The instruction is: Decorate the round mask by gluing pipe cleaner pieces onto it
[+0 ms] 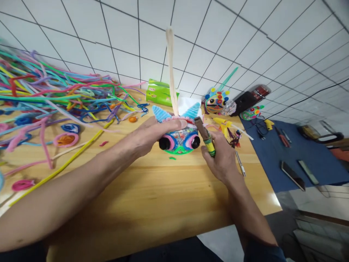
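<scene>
My left hand [163, 133] grips the top of a craft animal head [180, 135], its thumb across the pink trim. The head is a clear ball with blue fuzzy pipe-cleaner ears, pink and blue rings round black eyes, and a green lower edge. A long cream pipe-cleaner loop [171, 65] rises from its top. My right hand [219, 154] is closed round a short tool [208, 142] with a brown end and a green and yellow body; its exact kind is unclear. The tool's end is close to the head's right ear; whether they touch I cannot tell.
Tangled pipe cleaners [68, 94] cover the table's left side. Behind the head are a green tissue pack [158, 92] and another decorated craft head [216, 101]. A yellow glue gun [224, 125] and a pen [240, 163] lie right. Phones [293, 175] and pliers [283, 137] rest on blue cloth.
</scene>
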{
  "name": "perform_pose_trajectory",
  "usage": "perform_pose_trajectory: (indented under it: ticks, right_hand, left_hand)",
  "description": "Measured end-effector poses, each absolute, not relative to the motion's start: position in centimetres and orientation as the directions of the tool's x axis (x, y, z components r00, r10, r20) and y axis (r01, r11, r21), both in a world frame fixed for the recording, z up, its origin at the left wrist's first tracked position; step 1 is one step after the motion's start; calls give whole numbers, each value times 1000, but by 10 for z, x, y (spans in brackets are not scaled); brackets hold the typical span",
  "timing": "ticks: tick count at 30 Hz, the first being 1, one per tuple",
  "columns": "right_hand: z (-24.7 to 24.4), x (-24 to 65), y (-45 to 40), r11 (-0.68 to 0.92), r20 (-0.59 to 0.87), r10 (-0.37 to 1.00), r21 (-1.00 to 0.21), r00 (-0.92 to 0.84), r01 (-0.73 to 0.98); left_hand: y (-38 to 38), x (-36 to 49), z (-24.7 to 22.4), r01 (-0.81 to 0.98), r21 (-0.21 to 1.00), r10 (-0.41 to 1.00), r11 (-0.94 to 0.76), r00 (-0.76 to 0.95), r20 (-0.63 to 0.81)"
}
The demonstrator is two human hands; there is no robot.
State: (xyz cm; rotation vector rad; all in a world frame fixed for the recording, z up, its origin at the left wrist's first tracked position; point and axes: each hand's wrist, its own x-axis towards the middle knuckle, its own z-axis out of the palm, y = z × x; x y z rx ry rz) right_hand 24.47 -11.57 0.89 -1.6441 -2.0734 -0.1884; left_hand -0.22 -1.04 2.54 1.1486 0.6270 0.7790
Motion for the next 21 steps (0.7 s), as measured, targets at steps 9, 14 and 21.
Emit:
perform_pose_trajectory:
  ticks: [9,14,21]
  right_hand:
    - [11,246,-118,176,391,916,-197,-88,964]
    - [5,248,-116,212,426,895,-136,-137,968]
    - [5,247,-117,214,473,868,-77,-154,974]
  left_hand:
    - [-10,-3,30,-268,946,822,184,570,2]
    - [-8,-5,27,-280,944,834,175,552,9]
    - [-9,-4,28,-294,945,843,142,537,40]
